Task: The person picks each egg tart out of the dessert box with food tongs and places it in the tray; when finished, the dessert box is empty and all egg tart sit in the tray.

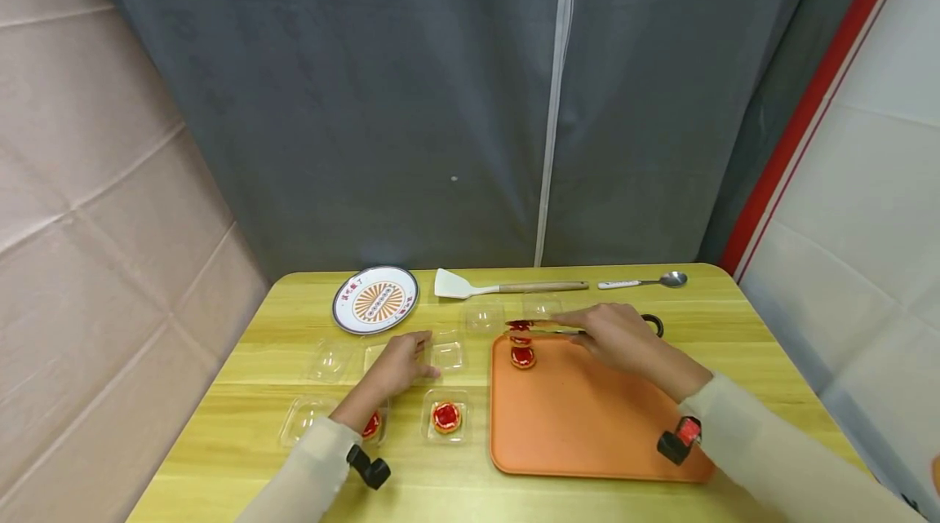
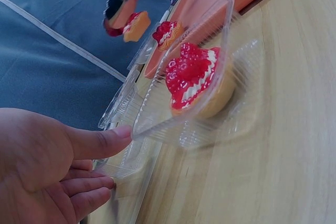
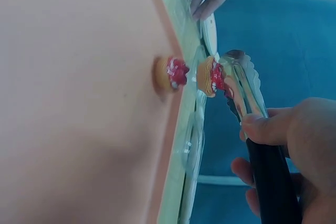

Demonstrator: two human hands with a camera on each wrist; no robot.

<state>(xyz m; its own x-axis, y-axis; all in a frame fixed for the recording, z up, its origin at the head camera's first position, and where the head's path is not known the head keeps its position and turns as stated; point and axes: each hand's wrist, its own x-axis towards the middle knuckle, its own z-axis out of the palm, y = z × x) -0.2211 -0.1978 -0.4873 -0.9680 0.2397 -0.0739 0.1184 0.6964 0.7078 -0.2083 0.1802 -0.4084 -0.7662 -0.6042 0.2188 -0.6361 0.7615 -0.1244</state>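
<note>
My right hand (image 1: 613,331) grips metal tongs (image 3: 244,85) by their black handle. Between the tongs' tips is a small red-topped tart (image 3: 207,77), raised off the orange tray (image 1: 595,417). A second tart (image 1: 523,357) stands on the tray's far left corner, just below. Left of the tray, my left hand (image 1: 392,364) has its thumb and fingers spread beside a clear plastic container (image 1: 448,354); whether they touch it is unclear. One tart (image 1: 446,417) sits in a nearer clear container. Another tart (image 1: 372,425) is partly hidden by my left wrist.
More clear containers (image 1: 329,361) lie around my left hand and behind the tray. Along the table's back are a patterned plate (image 1: 360,319), a white spatula (image 1: 451,285) with wooden handle and a spoon (image 1: 671,279). A grey curtain (image 1: 411,139) hangs behind.
</note>
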